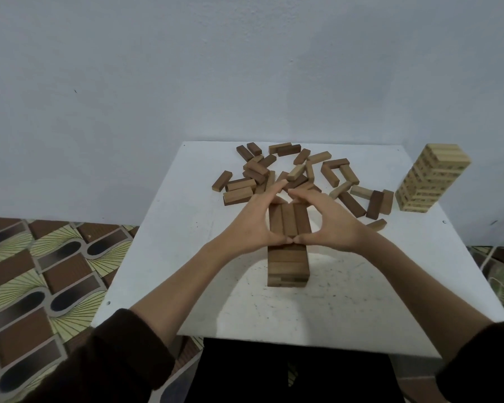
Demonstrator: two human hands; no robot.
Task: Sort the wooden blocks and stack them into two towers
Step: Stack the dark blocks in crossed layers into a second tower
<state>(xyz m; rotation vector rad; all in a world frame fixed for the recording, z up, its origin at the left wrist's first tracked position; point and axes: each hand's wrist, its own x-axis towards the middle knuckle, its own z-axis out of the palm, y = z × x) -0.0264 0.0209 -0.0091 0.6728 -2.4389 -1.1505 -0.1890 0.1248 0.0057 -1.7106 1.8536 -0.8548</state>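
Wearer, as I read it on my feed.
1. Left sleeve (108, 359): dark brown, soft cloth, cuff bunched in folds, ending high on the forearm.
2. Right sleeve (483, 362): same dark cloth, cuff ending likewise.
3. Left hand (253, 225), right hand (329, 222): bare, as are both forearms below the cuffs.
4. Black cloth (288, 370), bottom centre: which garment, I cannot tell.

A dark block tower (287, 257) stands mid-table; loose blocks (288, 175) are scattered behind it, and a pale tower (425, 178) is set at the far right corner.
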